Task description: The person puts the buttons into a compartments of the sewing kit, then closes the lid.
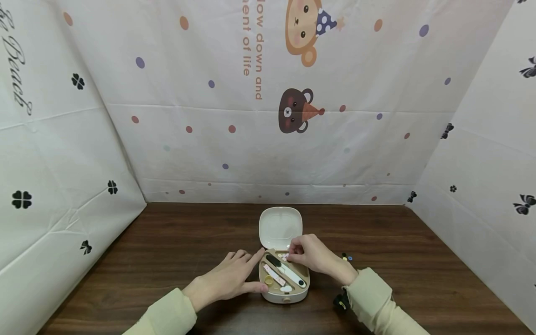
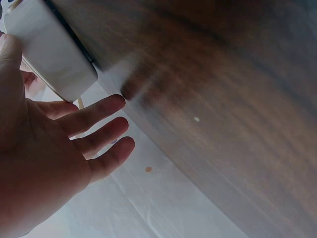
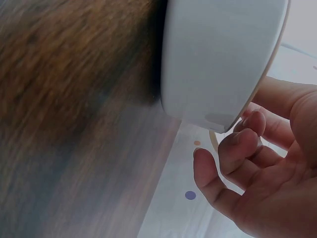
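Note:
A small white case [image 1: 286, 298] stands on the table, its lid [image 1: 280, 227] raised at the back. In its beige compartments lie a slim black-and-white tool [image 1: 286, 270], a pink-patterned white strip [image 1: 274, 275], a round gold-coloured piece [image 1: 268, 280], a white cloud-shaped piece [image 1: 286, 289] and several small white and pink pieces [image 1: 282, 256]. My left hand [image 1: 230, 278] rests at the case's left side, thumb and index finger against it, the other fingers spread. My right hand [image 1: 313, 253] reaches into the back-right compartment with curled fingers; whatever its fingertips hold is hidden.
Small black, yellow and blue pieces [image 1: 346, 257] lie on the brown wooden table [image 1: 201, 232] to the right of the case. A dark object [image 1: 341, 301] sits beside the right sleeve. White printed cloth [image 1: 251, 153] encloses the back and both sides.

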Motion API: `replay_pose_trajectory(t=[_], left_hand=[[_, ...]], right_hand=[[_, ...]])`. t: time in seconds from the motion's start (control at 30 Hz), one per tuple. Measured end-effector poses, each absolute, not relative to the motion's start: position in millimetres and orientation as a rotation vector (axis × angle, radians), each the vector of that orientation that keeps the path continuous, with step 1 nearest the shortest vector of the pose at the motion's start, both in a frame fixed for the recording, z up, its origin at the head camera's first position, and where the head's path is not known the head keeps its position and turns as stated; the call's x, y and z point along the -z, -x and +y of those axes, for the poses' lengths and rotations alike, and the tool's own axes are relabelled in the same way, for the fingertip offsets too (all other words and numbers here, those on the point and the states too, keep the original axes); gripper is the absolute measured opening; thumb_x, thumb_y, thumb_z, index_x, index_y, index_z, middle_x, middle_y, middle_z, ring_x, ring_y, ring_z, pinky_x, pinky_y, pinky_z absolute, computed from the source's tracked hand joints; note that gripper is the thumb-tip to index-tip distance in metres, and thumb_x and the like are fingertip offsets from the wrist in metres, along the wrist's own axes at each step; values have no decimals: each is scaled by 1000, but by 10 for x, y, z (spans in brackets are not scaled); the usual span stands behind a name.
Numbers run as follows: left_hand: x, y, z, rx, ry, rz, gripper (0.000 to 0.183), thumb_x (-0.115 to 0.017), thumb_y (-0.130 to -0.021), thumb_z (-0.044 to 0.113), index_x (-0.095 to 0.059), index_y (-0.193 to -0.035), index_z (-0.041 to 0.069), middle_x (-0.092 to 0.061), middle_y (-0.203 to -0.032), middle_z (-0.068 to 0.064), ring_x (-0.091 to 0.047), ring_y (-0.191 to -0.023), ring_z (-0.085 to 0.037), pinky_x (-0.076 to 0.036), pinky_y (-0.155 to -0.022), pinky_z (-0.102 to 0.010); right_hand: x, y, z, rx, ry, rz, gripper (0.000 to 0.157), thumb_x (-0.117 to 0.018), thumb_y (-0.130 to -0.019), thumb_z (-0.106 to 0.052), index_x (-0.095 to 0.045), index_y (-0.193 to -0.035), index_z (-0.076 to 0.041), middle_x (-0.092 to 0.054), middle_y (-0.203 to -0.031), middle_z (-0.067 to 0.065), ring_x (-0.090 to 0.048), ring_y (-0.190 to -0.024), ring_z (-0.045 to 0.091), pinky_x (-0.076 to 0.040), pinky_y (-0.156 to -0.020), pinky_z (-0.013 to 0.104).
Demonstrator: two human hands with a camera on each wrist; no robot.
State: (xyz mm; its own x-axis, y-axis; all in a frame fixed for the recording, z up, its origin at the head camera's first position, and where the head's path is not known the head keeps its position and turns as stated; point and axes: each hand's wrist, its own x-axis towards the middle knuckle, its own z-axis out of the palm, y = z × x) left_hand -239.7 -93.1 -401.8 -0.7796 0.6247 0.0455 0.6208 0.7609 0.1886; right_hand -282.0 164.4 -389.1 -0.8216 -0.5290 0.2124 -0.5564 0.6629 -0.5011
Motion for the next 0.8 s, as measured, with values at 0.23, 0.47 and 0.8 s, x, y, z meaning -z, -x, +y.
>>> replay_pose_trajectory(t=[0.23,0.47,0.8], left_hand=[[4028,2403,-932,-311,-1032,2925,94,-39,-85,76,-28,-153,12,-56,-138,-9,-48,-128,-28,-37,-105,-52],[4040,2413,-933,-308,-1040,2927,94,-38,-85,76,-27,-153,12,-56,-138,-9,-48,-127,-28,-37,-105,-52],[4032,2405,-936,-308,-1037,2925,94,-39,-85,76,-28,-153,12,-56,-138,-8,-48,-128,-28,-37,-105,-52]], right_hand=[[3924,2842,1644,-843,-894,-2812,21,-76,-83,-17,-61,-68,-15,-50,-61,-9,-41,-57,-1,-37,-51,17],[3943,2852,1645,-831,-894,-2793,23,-75,-83,-18,-59,-68,-16,-48,-61,-10,-40,-56,-2,-35,-50,17],[3915,2834,1675,-884,-868,-2805,21,-68,-90,-18,-59,-70,-18,-49,-61,-11,-42,-55,0,-36,-50,17]])
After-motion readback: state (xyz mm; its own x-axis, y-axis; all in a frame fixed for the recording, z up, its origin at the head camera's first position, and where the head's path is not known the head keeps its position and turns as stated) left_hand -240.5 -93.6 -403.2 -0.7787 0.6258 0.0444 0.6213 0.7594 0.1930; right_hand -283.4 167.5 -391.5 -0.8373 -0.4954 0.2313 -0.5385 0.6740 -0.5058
